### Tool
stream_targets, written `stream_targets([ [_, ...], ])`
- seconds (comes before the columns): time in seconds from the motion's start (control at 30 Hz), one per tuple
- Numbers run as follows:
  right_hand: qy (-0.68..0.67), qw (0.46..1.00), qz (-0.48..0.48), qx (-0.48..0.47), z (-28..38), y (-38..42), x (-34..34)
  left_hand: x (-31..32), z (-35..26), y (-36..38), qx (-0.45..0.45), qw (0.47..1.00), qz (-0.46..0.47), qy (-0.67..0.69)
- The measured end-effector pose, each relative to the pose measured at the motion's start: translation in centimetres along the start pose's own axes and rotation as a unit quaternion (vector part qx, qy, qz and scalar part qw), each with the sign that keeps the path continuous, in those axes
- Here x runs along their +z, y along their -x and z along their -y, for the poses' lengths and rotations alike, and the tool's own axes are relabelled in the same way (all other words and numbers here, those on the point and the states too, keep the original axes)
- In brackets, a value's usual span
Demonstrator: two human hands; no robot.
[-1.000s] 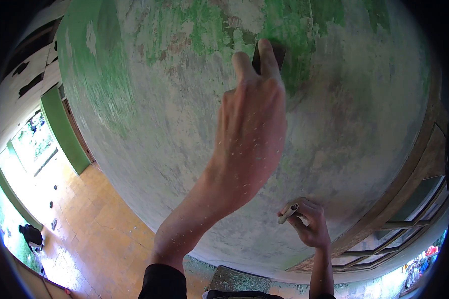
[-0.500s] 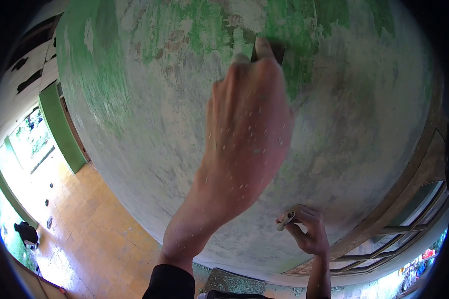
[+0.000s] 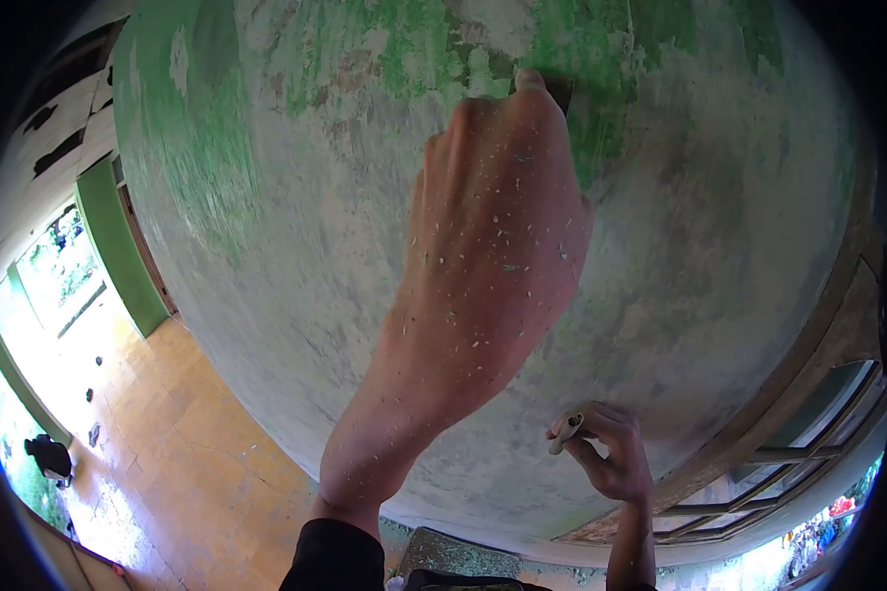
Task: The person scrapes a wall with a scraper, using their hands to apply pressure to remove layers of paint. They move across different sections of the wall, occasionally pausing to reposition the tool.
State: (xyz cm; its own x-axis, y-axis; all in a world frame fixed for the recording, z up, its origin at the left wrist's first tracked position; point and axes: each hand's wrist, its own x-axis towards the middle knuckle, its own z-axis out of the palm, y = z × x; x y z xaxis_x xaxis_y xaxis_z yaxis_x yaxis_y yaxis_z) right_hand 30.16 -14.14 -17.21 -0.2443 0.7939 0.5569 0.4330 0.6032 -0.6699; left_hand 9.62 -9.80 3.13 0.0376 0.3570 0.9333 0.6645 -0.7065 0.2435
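Observation:
My left hand [image 3: 503,197] is raised against the wall [image 3: 296,217], its back toward me and sprinkled with pale and green flakes. Its fingers are closed on a dark flat scraper [image 3: 559,91]; most of that tool is hidden behind the hand. Green paint [image 3: 414,49] remains in patches around and above it, while the wall below shows bare grey plaster. Lower on the right, my right hand [image 3: 611,455] is curled round a pale rod-like handle [image 3: 568,431] with a dark hollow in its end, close to the wall. The rest of that handle is hidden.
A wooden-framed window [image 3: 759,483] borders the wall at lower right. Tiled orange floor [image 3: 207,443] stretches to the left, with a green pillar [image 3: 118,256] and a dark object [image 3: 49,458] there. Below stands a flake-strewn dark surface [image 3: 458,554].
My left hand has shifted slightly right and up on the wall with the scraper, and its extended finger looks more bent. My right hand has barely moved.

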Motion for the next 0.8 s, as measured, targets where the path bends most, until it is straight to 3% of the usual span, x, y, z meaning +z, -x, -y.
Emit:
stream_targets([
  [0.03, 0.003, 1.0, -0.001, 0.001, 0.0, 0.0, 0.0, -0.2, -0.2, -0.3, -0.031, 0.999, 0.034, 0.007],
  [0.23, 0.017, 1.0, 0.022, 0.007, -0.2, 0.1, -0.5, 0.6, 0.3, -0.1, 0.007, 1.0, -0.022, 0.002],
  [0.33, 0.022, 0.999, 0.03, 0.002, -0.3, 0.3, -0.5, 0.1, 0.2, -0.4, -0.025, 1.0, 0.015, 0.01],
  [0.47, 0.01, 1.0, 0.025, 0.012, -0.6, 0.4, -0.3, 1.2, 0.8, 0.2, 0.003, 1.0, -0.013, 0.009],
  [0.53, 0.007, 0.999, 0.024, 0.021, -0.9, 0.5, -0.3, 1.3, 0.4, 0.5, -0.053, 0.998, 0.028, 0.024],
  [0.67, 0.0, 1.0, 0.007, 0.002, -1.2, 0.5, -0.2, 0.9, 0.4, 0.0, -0.062, 0.997, 0.037, 0.018],
  [0.8, 0.015, 1.0, 0.027, -0.007, -1.0, 0.6, -0.5, 0.8, 0.7, 0.8, -0.022, 1.0, 0.009, 0.004],
])
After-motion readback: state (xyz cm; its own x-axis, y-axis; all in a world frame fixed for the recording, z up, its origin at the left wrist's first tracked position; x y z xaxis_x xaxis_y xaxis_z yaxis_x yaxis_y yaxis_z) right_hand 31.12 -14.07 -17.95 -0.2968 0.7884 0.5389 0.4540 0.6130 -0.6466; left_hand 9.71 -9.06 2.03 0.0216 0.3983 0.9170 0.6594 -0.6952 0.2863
